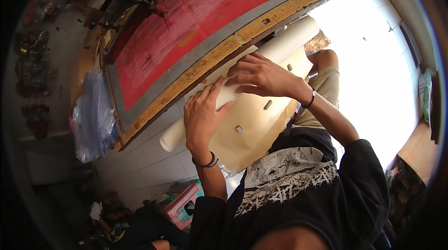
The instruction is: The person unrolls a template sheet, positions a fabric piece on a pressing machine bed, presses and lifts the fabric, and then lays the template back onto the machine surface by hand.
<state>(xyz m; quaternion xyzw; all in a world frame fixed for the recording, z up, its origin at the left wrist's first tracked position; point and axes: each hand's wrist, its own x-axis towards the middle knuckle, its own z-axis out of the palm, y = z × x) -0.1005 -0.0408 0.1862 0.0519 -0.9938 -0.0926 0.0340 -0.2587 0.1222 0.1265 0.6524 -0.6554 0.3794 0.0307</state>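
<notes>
A long roll of cream sheet point(295, 39) runs diagonally below the wooden table edge. Its loose part, a cream sheet point(249, 117), spreads toward my lap. My left hand point(203, 110) lies over the lower part of the roll, fingers curved round it and thumb apart. Close by, my right hand point(261, 76) bends its fingers over the middle of the roll. Both hands hide some of the roll's surface. On the loose sheet lie small blocks, one dark point(268, 105) and one pale point(239, 128).
Above the roll is a wood-framed table point(238, 35) with a red and grey top. A clear plastic bag point(93, 114) hangs at its left corner. A pink container point(189, 203) stands on the floor, near another person in dark clothing point(140, 224).
</notes>
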